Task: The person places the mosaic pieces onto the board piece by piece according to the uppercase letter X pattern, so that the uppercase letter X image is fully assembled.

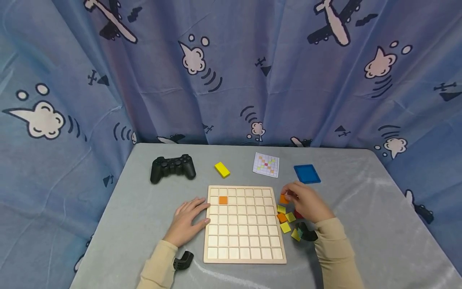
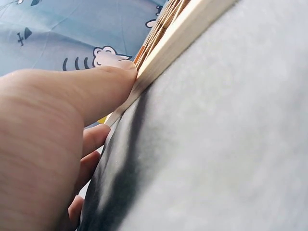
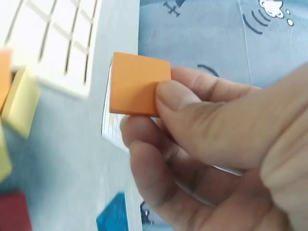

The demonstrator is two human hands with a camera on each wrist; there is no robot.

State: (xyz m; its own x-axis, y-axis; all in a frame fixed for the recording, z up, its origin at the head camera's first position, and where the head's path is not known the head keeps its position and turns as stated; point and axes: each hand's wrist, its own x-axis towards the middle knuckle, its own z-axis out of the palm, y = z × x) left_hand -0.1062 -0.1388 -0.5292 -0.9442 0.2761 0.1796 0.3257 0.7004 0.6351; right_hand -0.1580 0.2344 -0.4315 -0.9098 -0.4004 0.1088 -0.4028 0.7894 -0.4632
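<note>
Orange tile point(image 3: 137, 84) pinched in right hand point(image 1: 307, 201) | uncurled left hand point(image 1: 188, 221) touching gridded wooden board point(image 1: 234, 230) | loose tiles point(image 1: 285, 227) alongside | behind: gamepad point(image 1: 173, 168), yellow block point(image 1: 222, 169), printed grid card point(image 1: 266, 165), blue tray point(image 1: 307, 174)

The board point(image 1: 234, 230) is pale, bare wood with a matt finish, its edge smooth up close. The held orange tile point(image 3: 134, 84) has a flat, smooth, matt face. The surface point(image 1: 122, 224) is grey cloth, faintly shiny in places. The curtain point(image 1: 231, 24) is printed cloth in soft folds; the sleeves point(image 1: 337, 249) are plain, matt cloth. The controller point(image 1: 173, 167) is black plastic, the tray point(image 1: 307, 174) blue plastic, the card point(image 1: 266, 164) printed paper. The yellow block point(image 1: 221, 169) is smooth, perhaps painted wood, too small to be sure.
</note>
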